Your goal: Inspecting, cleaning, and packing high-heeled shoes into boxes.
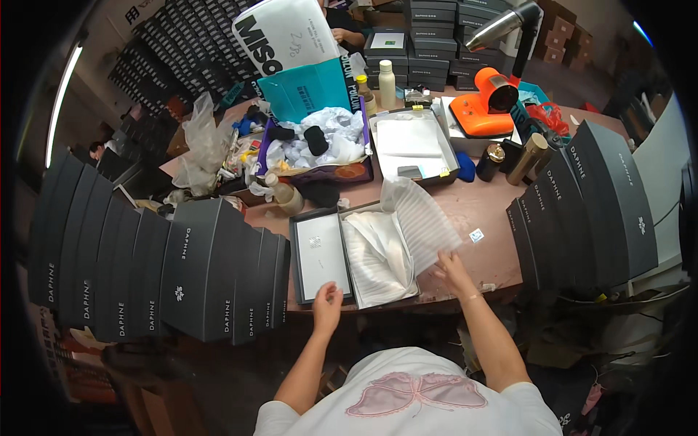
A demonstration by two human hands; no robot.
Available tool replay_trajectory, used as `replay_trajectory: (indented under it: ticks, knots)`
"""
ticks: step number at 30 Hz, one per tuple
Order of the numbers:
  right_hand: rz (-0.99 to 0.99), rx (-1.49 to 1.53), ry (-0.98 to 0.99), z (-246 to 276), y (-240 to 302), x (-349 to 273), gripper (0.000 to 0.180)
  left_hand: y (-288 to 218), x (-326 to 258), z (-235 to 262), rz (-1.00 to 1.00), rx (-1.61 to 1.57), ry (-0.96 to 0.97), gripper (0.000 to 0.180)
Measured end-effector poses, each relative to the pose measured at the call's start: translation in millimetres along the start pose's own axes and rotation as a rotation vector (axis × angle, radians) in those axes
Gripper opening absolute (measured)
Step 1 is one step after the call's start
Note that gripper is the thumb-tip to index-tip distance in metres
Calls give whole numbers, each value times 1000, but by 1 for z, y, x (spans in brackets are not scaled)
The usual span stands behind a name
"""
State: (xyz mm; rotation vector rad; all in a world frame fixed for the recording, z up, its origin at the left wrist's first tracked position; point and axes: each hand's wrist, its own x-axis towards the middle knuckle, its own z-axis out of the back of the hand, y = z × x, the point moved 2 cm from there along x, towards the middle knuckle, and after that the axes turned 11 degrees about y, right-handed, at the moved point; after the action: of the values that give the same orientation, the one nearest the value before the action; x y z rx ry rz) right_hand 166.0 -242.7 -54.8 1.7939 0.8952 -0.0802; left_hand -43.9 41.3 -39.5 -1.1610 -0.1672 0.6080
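An open shoe box [392, 301] lies on the pink table in front of me, its dark lid with a white inside [314, 254] folded out to the left. Crumpled white wrapping paper [378, 243] fills the box; whatever it may cover is hidden. A translucent striped packing sheet [425, 229] is spread out over the box's right side. At that sheet's lower right edge, my right hand [454, 273] has its fingers closed on it. My left hand [327, 305] hovers by the lid's near right corner, fingers loosely curled and apart, holding nothing.
Stacks of dark shoe boxes flank me at left [200, 269] and right [603, 203]. Behind the open box stand a purple carton [342, 173] of crumpled white paper, another open box [451, 171], bottles [387, 83] and an orange device [480, 116]. A small square tag [476, 235] lies at right.
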Motion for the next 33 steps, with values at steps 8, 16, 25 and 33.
replay_trajectory:
  ticks: [8,16,25,33]
  knots:
    - [607,-1957,522,-134,3,-6,49,73,78,-20,287,211,337,53]
    - [680,-1218,-23,-130,37,55,64,45,68,-17,104,464,331,30]
    - [319,-1540,331,-127,12,52,73,-94,-44,98,-99,-253,55,22]
    - [19,-404,161,-56,60,-2,53,-67,6,-40,-227,-237,371,40]
